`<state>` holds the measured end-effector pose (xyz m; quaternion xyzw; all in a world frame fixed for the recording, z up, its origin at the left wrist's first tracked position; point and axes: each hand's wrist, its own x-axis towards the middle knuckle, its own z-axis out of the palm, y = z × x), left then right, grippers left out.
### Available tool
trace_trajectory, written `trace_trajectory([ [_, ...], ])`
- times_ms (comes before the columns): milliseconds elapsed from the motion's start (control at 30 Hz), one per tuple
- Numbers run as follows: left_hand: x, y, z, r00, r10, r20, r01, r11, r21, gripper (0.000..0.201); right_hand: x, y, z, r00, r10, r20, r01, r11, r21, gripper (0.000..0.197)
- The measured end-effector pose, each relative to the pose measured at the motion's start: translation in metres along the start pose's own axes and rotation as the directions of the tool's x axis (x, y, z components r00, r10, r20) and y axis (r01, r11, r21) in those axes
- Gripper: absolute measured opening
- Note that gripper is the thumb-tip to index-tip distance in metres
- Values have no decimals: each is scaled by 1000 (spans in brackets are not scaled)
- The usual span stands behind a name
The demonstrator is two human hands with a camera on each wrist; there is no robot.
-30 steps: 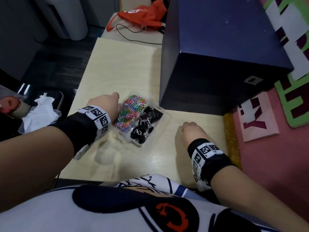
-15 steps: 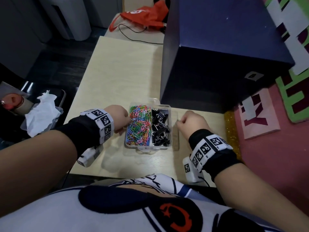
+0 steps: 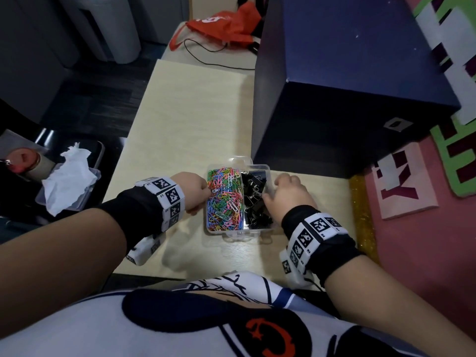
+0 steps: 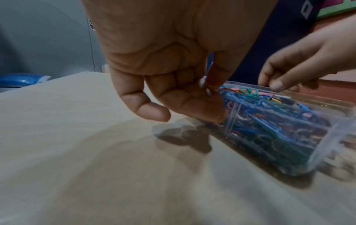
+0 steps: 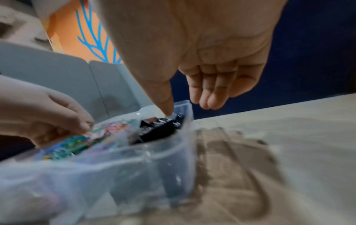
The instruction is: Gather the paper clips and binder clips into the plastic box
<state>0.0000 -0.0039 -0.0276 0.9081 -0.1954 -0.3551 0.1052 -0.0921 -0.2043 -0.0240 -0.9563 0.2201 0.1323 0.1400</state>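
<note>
Beside plastic box (image 3: 268,169), left hand (image 3: 195,189) pinching, right hand (image 3: 288,194) loosely curled

Clear plastic box (image 3: 268,169): multicolour paper clips (image 3: 224,199) in its left half, black binder clips (image 3: 253,199) in its right. Pale wood-grain surface (image 3: 190,119). Navy box (image 3: 355,81) behind it. Wristbands (image 3: 167,199) black with white checker tags.

navy box (image 3: 360,81) on table (image 3: 185,119) | orange bag (image 3: 224,24) behind | tissue (image 3: 68,181) at left
</note>
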Motion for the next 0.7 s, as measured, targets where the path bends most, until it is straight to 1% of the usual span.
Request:
trace_trajectory([
  [100,0,1,-1,1000,16,7,-16,999,46,38,0,7,4,991,43,123,-35,997,-65,29],
  [200,0,4,-2,999,40,29,-43,994,104,36,-4,11,5,978,68,196,-56,996,-71,28],
  [300,-2,8,0,997,55,44,-60,991,120,37,-8,15,2,957,103,273,-85,993,-79,28],
  [433,-4,12,4,997,67,31,-71,989,129,37,-9,17,-1,937,126,325,-93,989,-115,16],
  [500,-6,13,5,997,74,29,-77,988,137,36,-11,17,-1,935,127,332,-93,989,-116,15],
  [567,-6,12,7,996,74,40,-79,986,147,36,-12,18,0,931,124,343,-86,989,-123,18],
  [667,-5,11,7,996,88,33,-92,984,155,39,-14,24,-2,930,110,352,-74,991,-113,34],
  [700,-4,9,7,996,82,22,-84,989,125,40,-15,26,-5,936,104,336,-87,994,-67,40],
])
